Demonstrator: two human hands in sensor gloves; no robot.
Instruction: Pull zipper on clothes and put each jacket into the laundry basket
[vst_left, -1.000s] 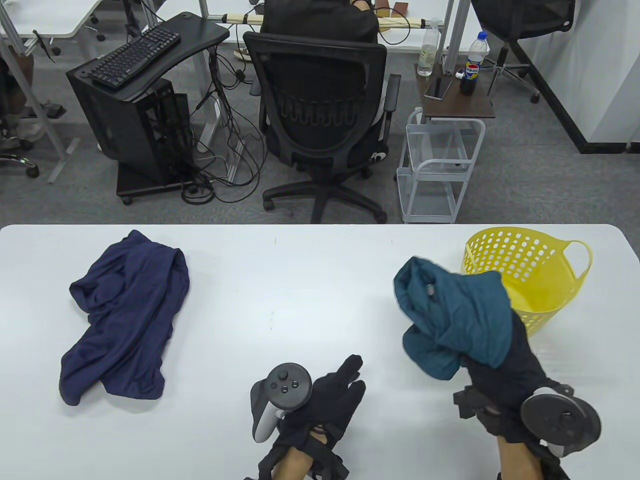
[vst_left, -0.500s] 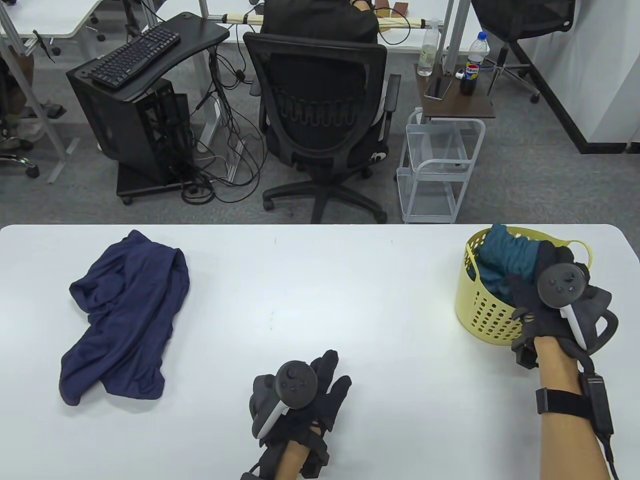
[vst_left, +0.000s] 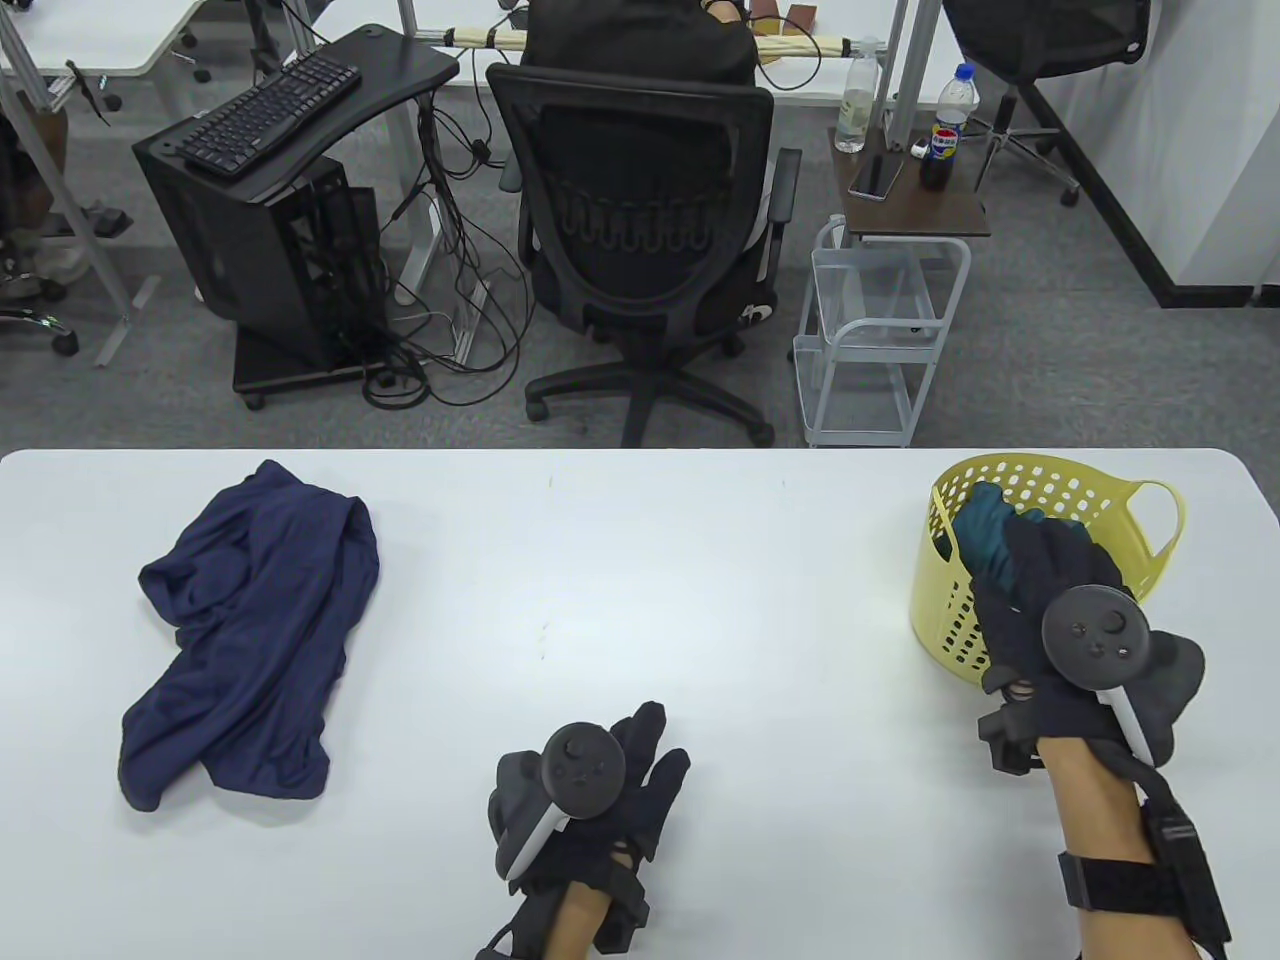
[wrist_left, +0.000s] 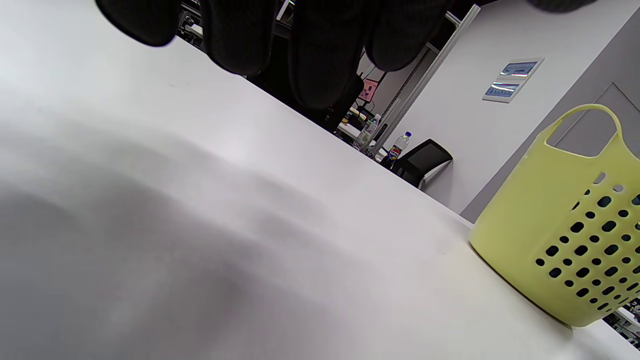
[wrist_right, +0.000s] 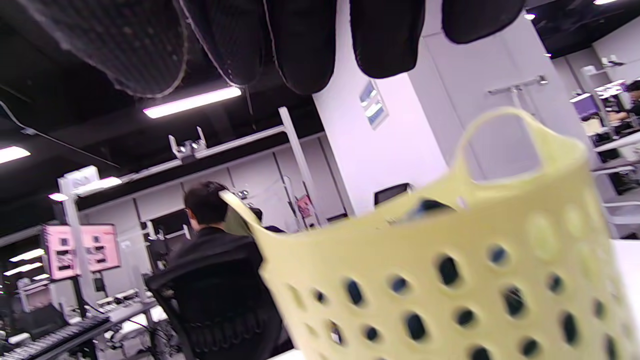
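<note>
Teal jacket (vst_left: 985, 525) sits bunched inside the yellow laundry basket (vst_left: 1040, 480), directly beyond the right grip (vst_left: 1050, 610), which hangs over the basket's near rim with fingers (wrist_right: 300, 45) straight and released, clasping nothing; in the right wrist view the basket wall (wrist_right: 450, 290) fills the frame just below those fingertips; whether the glove touches the cloth cannot be told. Left grip (vst_left: 600, 790) lies flat on the white tabletop (vst_left: 700, 600), fingers (wrist_left: 320, 55) stretched and relaxed, grasping nothing; the basket stands well apart to its right, upright on the tabletop in the left wrist view (wrist_left: 565, 235). Navy jacket (vst_left: 250, 630) lies crumpled on the tabletop well to the left of the left grip and a little beyond it, touched by neither hand.
</note>
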